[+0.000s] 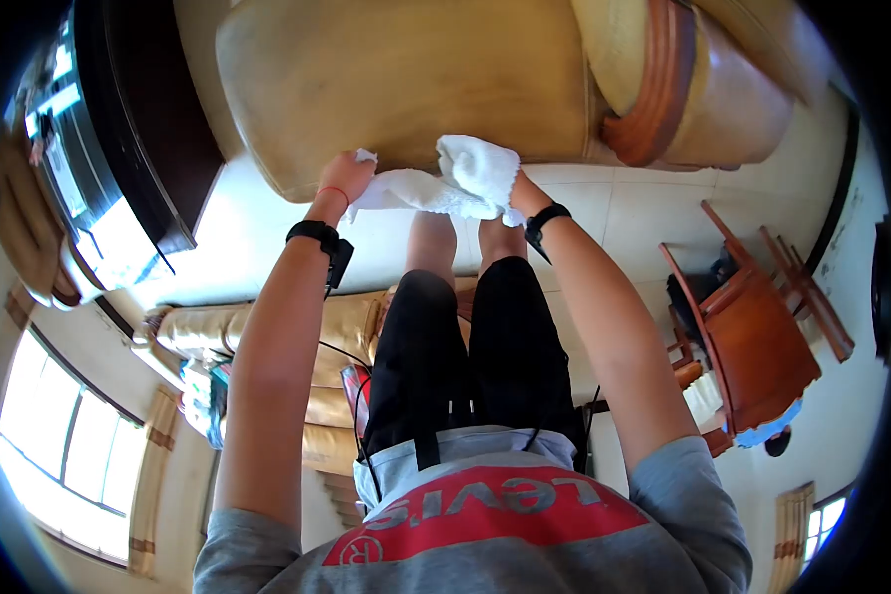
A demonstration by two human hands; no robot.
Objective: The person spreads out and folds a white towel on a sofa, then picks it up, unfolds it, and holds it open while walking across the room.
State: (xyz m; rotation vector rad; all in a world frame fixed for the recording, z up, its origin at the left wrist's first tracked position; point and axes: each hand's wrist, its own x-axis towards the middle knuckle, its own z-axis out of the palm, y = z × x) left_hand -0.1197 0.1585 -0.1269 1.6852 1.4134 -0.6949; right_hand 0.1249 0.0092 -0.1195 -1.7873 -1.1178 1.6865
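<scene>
A white towel [414,188] stretches between my two hands at the front edge of the tan leather sofa seat [406,84]. My left hand [349,176] is closed on one end, and a small white tuft shows above its fingers. At the other end, the towel drapes over my right hand [518,193] and hides its fingers. The towel is bunched and sags a little in the middle. Whether its underside touches the seat I cannot tell.
The sofa's wooden armrest [649,89] rises at the right. A dark cabinet [144,109] stands at the left. Wooden chairs [752,342] are on the right, and another tan sofa [337,396] shows behind my legs. Pale floor tiles [624,213] lie between them.
</scene>
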